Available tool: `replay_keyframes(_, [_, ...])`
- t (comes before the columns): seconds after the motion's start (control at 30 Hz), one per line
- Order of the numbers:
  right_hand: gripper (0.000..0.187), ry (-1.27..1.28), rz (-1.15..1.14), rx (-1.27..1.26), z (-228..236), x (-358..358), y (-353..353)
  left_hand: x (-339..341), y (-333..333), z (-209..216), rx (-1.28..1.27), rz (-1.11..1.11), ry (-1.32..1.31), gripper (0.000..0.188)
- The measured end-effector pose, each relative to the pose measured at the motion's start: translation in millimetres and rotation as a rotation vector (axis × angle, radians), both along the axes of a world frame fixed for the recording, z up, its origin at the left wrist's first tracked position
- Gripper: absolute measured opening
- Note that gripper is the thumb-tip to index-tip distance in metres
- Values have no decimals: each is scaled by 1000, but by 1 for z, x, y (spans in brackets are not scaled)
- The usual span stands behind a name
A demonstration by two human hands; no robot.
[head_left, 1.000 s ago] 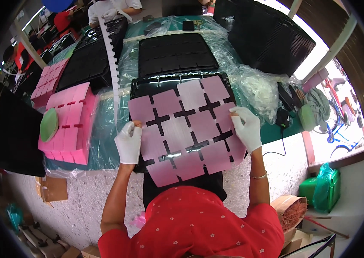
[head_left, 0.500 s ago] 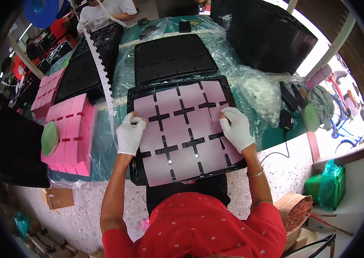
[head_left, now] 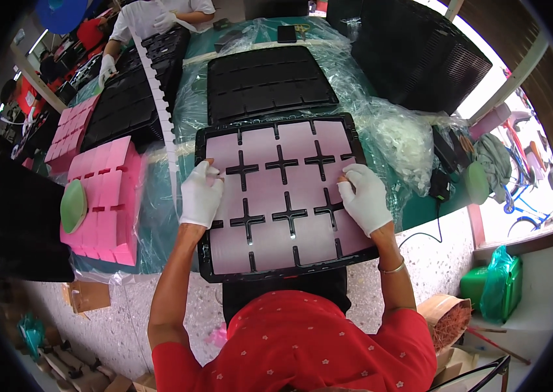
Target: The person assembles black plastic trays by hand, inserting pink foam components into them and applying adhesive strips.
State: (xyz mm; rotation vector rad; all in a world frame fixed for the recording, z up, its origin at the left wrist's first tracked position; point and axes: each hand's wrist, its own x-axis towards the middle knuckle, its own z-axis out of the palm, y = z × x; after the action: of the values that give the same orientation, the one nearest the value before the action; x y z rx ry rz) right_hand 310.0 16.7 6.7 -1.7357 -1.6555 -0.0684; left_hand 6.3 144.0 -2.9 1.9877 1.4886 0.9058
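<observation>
Pink sheet [head_left: 283,196] lowered into black tray [head_left: 206,261], left hand [head_left: 201,195], right hand [head_left: 365,198] pressing flat, fingers spread

Two white-gloved hands, left hand [head_left: 201,195] and right hand [head_left: 364,198], rest on one black tray [head_left: 206,248]. Under and between their fingers lies one pink foam sheet [head_left: 270,196] showing six cross-shaped cutouts. Beyond the fingertips sits one more empty black tray [head_left: 267,81]; left of the left fingers, one pink foam stack [head_left: 106,189] with one green disc [head_left: 74,206].

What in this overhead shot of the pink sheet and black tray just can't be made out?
- Head view: the fingertips of the left hand and right hand are inside white gloves.
- The pink foam sheet covers the floor of the black tray.
- The tray's near rim is partly hidden by the red shirt.
- A co-worker is cut off by the top edge.
</observation>
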Motion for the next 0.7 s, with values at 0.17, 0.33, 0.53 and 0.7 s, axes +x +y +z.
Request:
replay_keyframes(0.17, [17, 8, -13, -34, -4, 1, 1, 1, -3, -7, 76, -25, 72, 44])
replay_keyframes(0.33, [17, -45, 6, -39, -2, 0, 4, 2, -5, -4, 120, 0, 80, 43])
replay_keyframes(0.53, [17, -61, 13, -33, -5, 3, 5, 2, -2, -8, 138, -2, 105, 41])
replay_keyframes(0.7, [16, -64, 8, -4, -4, 4, 5, 3, -3, -7, 156, -11, 87, 41])
